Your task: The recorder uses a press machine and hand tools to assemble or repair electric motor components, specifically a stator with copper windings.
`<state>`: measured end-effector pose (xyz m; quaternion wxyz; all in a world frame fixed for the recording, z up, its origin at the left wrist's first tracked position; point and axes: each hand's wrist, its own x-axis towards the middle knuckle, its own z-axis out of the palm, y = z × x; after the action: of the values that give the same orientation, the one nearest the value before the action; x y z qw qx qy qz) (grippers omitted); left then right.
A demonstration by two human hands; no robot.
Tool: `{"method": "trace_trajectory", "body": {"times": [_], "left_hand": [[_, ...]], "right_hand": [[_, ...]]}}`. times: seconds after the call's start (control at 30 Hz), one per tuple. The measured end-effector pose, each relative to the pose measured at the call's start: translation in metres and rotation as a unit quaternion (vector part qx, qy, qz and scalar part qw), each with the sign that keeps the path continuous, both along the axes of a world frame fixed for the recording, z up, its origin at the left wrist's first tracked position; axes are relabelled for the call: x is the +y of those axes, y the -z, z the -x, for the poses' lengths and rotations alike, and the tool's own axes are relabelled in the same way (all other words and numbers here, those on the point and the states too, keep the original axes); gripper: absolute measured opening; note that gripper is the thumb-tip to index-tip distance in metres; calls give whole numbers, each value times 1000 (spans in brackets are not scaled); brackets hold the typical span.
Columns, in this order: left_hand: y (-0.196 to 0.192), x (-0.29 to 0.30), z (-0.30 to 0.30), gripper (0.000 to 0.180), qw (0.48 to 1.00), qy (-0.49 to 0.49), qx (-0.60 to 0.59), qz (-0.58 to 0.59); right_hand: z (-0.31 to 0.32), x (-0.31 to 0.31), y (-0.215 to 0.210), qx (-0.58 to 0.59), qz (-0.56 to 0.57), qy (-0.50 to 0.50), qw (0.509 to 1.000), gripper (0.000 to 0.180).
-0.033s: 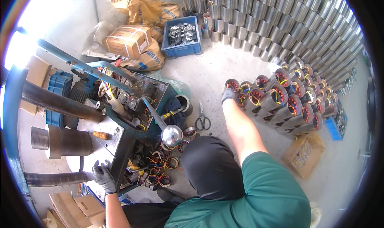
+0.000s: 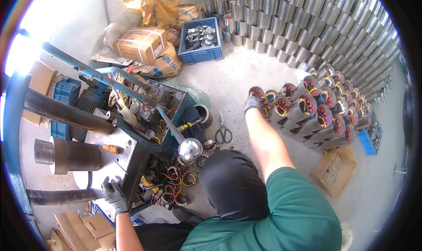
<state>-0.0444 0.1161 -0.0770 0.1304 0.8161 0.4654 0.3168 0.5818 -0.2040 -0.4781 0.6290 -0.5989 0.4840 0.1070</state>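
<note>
“Metal tube with the red windings point(image 2: 256, 93), at the left end of its group: before we reach it, what is on your left?”

“Well left of the scissors point(image 2: 223, 134), my gloved left hand point(image 2: 115, 196) lies at the edge of the worktop point(image 2: 110, 167), fingers spread, nothing in them that I can see. A screwdriver with an orange handle point(image 2: 111, 149) lies on that worktop, also left of the scissors. Nearer to the scissors, on their left, hangs the shiny ball point(image 2: 190, 150) at the end of a lever point(image 2: 171, 125).”

“And past the scissors?”

“To their right and farther from me, my right hand point(image 2: 252, 104) is at the near side of that tube, whose open end faces up. My fingertips are hidden, so I cannot tell whether I grasp it or merely touch it. Other wound tubes point(image 2: 306, 105) crowd farther right of the scissors; a brown box of small bits point(image 2: 345, 180) sits right of them too, closer to me.”

“What has just changed?”

“Almost nothing: both hands and the tube keep their places; only the view has shifted slightly. That means the tube is still in its group, not lifted out.”
</note>
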Motion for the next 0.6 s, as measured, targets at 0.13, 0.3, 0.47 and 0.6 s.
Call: {"method": "trace_trajectory", "body": {"times": [0.13, 0.3, 0.47, 0.6], "left_hand": [[14, -1, -19, 23, 998, 37, -47, 11], [21, -7, -43, 26, 997, 71, -21, -32], [-12, -15, 6, 29, 983, -26, 89, -158], [-4, -11, -28, 32, 992, -11, 74, -103]], "right_hand": [[-51, -62, 82, -104, 54, 15, 993, 42], [-77, -110, 60, -68, -48, -13, 996, 41], [64, -15, -80, -47, -54, -497, 865, 36], [67, -50, -141, -127, 116, -833, 526, 36]]}}
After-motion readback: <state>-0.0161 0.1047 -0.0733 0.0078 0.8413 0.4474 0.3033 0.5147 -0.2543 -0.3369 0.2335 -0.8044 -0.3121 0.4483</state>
